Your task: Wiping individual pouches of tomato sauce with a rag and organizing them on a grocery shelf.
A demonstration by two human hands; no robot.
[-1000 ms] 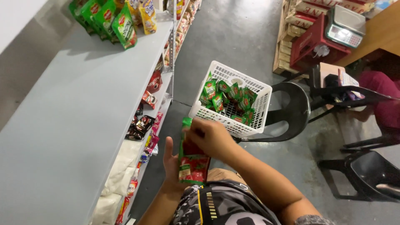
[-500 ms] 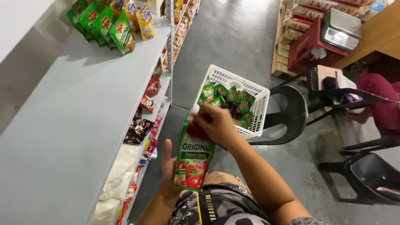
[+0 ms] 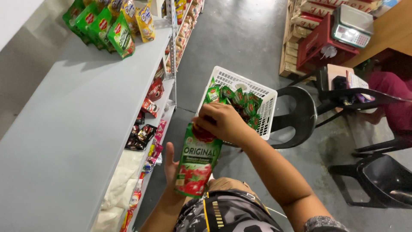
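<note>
My right hand (image 3: 221, 122) grips the top of a green and red sauce pouch (image 3: 196, 162) with tomatoes printed on it, holding it upright in front of me. My left hand (image 3: 170, 161) is behind and beneath the pouch, fingers spread, mostly hidden by it; whether it touches the pouch I cannot tell. Just beyond my right hand a white plastic basket (image 3: 268, 101) sits on a black chair (image 3: 296, 116), filled with several more green pouches (image 3: 234, 99).
A grey shelf top (image 3: 73, 129) runs along my left, with green and yellow pouches (image 3: 109, 25) standing at its far end. Lower shelves hold assorted packets (image 3: 148, 129). Black chairs (image 3: 377, 180), a red crate with a scale (image 3: 339, 34) and a seated person (image 3: 395, 103) are at the right.
My right hand has lifted the pouch up out of my lap area and turned it so its front face shows; the view has shifted slightly toward the shelf.
</note>
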